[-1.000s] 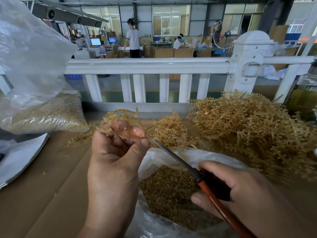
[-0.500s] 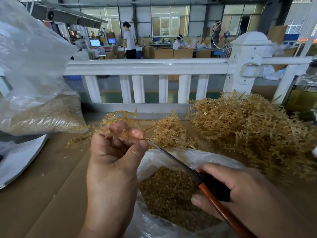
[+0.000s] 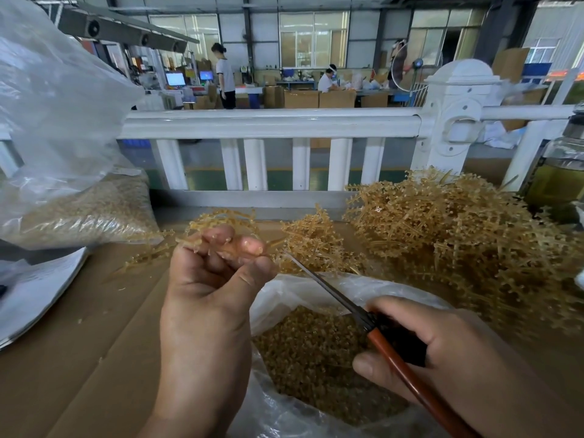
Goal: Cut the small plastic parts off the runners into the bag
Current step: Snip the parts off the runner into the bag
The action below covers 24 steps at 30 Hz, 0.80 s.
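My left hand [image 3: 210, 279] pinches a thin amber plastic runner [image 3: 189, 241] between thumb and curled fingers, held above the clear bag's left rim. My right hand [image 3: 442, 355] grips scissors [image 3: 373, 324] with a red-brown and black handle. The closed blade tips point up-left and reach the runner just right of my left fingertips. Below both hands lies the open clear plastic bag [image 3: 303, 292], filled with small tan cut parts [image 3: 309, 358].
A big heap of uncut amber runners [image 3: 458, 235] fills the right of the cardboard-covered table [image 3: 79, 343], with a smaller clump [image 3: 313, 241] behind the bag. A filled clear bag [image 3: 82, 210] sits left, papers [image 3: 34, 286] beside it, a glass jar [image 3: 559, 178] far right, a white railing [image 3: 271, 124] behind.
Both hands hold nearly the same pose. The scissor tips have edged slightly closer to my left fingertips. In the background the standing person has shifted a little.
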Each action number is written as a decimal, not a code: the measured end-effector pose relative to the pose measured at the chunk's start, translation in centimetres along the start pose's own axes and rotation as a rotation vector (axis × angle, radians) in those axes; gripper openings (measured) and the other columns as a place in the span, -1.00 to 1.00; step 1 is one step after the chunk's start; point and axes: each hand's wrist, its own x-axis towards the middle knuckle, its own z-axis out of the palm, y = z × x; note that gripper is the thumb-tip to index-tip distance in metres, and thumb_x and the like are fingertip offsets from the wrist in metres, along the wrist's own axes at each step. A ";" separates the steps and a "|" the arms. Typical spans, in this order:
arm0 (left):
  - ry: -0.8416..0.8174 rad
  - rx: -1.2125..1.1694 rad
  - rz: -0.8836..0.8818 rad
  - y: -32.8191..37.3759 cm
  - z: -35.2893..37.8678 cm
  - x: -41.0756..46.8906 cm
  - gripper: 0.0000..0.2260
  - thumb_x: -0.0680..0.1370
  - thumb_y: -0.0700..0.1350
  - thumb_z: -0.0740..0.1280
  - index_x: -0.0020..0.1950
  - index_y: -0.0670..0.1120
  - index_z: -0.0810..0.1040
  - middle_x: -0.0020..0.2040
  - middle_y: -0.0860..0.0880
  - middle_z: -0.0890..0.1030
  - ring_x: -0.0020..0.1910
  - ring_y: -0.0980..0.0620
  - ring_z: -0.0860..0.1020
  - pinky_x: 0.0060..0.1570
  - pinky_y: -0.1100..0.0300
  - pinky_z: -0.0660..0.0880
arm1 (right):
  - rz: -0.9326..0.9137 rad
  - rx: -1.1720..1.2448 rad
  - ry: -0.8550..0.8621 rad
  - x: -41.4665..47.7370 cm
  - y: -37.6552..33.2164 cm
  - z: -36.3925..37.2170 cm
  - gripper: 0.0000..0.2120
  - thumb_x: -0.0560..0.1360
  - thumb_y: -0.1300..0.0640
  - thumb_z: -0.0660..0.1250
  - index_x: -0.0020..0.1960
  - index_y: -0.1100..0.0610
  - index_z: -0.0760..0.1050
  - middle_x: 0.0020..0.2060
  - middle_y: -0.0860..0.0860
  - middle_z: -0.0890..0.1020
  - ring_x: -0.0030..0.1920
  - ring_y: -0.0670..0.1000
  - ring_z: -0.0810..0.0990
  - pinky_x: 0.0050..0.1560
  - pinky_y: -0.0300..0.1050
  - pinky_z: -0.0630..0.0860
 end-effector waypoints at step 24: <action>-0.056 -0.299 -0.198 1.3 0.2 0.2 -0.72 0.31 -0.26 0.50 -0.04 -0.03 0.59 -0.15 -0.06 0.63 -0.09 0.06 0.67 -0.16 0.25 0.61 | 0.018 0.015 0.034 -0.1 -0.1 -0.3 -0.37 0.10 -0.62 0.20 0.15 -0.58 0.27 0.00 -0.51 0.53 -0.03 -0.42 0.55 -0.15 -0.35 0.53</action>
